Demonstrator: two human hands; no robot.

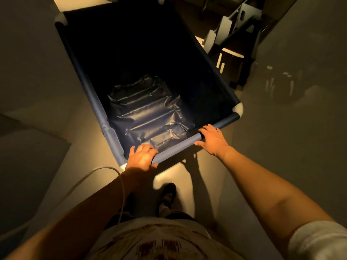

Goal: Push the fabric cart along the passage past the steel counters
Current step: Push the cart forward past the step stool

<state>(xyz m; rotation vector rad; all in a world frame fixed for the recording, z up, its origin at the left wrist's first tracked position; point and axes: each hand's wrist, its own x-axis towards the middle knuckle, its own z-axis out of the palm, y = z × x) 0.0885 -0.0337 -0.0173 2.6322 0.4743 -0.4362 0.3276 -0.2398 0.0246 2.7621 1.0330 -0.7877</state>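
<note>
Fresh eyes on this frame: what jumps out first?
The big dark-blue fabric cart fills the centre, empty apart from crinkled shiny lining at its bottom. Both hands rest on its near rail: left hand by the near-left corner, right hand toward the right. A white cable loops over the left forearm, and pale counters flank the cart on both sides.

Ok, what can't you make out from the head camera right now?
- Fabric cart wheels: hidden beneath its body.
- Cart's far end: cut off by the top edge.
- Cart interior beyond the wrinkled liner: lost in darkness.
- Shapes on the floor at right: too dim and blurred to identify.
</note>
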